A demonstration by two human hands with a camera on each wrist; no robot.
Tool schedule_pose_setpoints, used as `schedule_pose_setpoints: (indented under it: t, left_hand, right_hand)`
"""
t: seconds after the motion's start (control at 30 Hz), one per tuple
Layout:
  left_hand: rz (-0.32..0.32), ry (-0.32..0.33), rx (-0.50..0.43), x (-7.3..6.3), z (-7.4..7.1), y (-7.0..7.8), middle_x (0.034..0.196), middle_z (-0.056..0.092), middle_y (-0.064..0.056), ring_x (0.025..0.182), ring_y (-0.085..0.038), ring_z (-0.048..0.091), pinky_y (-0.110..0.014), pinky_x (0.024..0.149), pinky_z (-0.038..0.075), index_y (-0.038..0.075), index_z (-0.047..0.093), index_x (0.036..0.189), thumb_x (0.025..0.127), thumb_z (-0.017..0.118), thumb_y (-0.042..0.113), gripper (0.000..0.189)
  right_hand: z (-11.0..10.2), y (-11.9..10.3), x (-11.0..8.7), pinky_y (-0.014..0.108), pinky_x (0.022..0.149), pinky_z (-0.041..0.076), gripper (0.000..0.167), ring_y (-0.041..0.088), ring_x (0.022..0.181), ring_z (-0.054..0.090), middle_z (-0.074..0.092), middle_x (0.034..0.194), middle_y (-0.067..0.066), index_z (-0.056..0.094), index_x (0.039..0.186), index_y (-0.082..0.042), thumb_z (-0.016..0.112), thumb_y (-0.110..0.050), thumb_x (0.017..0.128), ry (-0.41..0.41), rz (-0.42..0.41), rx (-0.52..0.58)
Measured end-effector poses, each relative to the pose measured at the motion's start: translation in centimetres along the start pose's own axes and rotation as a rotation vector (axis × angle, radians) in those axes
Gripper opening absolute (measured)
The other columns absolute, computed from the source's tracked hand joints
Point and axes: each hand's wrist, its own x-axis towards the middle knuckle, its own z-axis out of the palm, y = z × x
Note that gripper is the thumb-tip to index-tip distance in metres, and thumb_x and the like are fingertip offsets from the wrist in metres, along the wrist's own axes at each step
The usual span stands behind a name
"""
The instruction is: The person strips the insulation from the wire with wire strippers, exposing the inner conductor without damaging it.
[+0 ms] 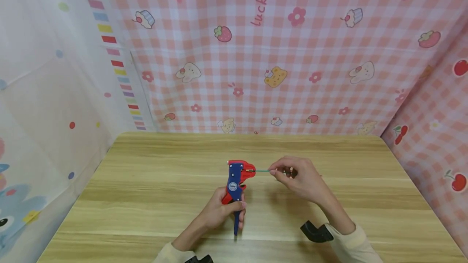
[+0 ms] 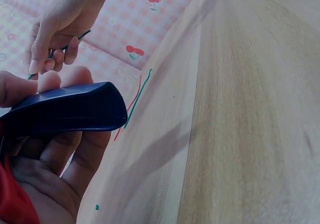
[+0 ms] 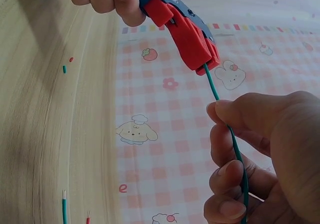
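Observation:
My left hand (image 1: pixel 218 211) grips the handles of a blue and red wire stripper (image 1: pixel 234 186), its red jaws facing right. My right hand (image 1: pixel 300 178) pinches a green wire (image 1: pixel 262 170) between thumb and index finger. In the right wrist view, the end of that green wire (image 3: pixel 212 82) enters the red nose of the wire stripper (image 3: pixel 192 42), which hides its tip. The rest of the wire runs down across the curled fingers of my right hand (image 3: pixel 265 139). The left wrist view shows the blue handle (image 2: pixel 70 109) lying across my left fingers.
On the wooden table (image 1: pixel 153 182) lie another green wire (image 3: pixel 64 209) and a red wire (image 3: pixel 88 218), both with bare copper ends. Small cut bits of green insulation (image 3: pixel 64 69) and red insulation (image 3: pixel 71 59) lie nearby. A pink checked cloth (image 1: pixel 256 60) hangs behind the table.

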Motion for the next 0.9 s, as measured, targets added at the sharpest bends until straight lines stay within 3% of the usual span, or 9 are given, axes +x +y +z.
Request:
schedule_pose_setpoints:
  t: [0.17,0.6,0.73,0.9]
  left_hand:
    - [-0.018,0.009,0.011,0.0,0.1,0.1,0.074,0.065,-0.005,0.059,-0.013,0.068,-0.028,0.063,0.062,-0.019,0.042,0.107,0.1,0.054,-0.001,0.023]
    - [-0.156,0.129,0.048,-0.1,0.9,0.5,0.067,0.062,-0.003,0.053,-0.015,0.064,-0.029,0.059,0.061,-0.011,0.048,0.103,0.099,0.053,0.001,0.014]
    - [-0.142,0.149,0.049,0.0,1.2,0.4,0.064,0.061,-0.001,0.05,-0.013,0.063,-0.027,0.056,0.059,-0.003,0.05,0.097,0.097,0.051,-0.002,0.001]
    - [-0.121,0.243,0.063,0.1,1.2,0.1,0.055,0.053,0.003,0.041,-0.01,0.055,-0.024,0.045,0.051,0.004,0.049,0.088,0.093,0.048,-0.003,0.008]
  right_hand:
    - [0.0,0.0,0.0,0.02,0.055,0.043,0.009,0.004,0.062,0.048,0.066,0.079,-0.013,0.078,0.095,-0.025,0.076,-0.016,0.094,0.0,0.001,-0.001]
    - [0.0,0.1,0.0,0.02,0.055,0.043,0.01,0.004,0.062,0.049,0.067,0.079,-0.013,0.078,0.094,-0.027,0.076,-0.017,0.093,0.01,-0.014,0.007]
    - [0.1,0.1,0.0,0.02,0.055,0.044,0.01,0.004,0.062,0.049,0.067,0.08,-0.014,0.078,0.094,-0.027,0.076,-0.017,0.093,0.011,-0.013,-0.001]
    - [0.1,0.0,0.0,0.02,0.054,0.043,0.011,0.003,0.061,0.048,0.066,0.078,-0.013,0.079,0.096,-0.025,0.077,-0.014,0.092,0.007,0.004,-0.003]
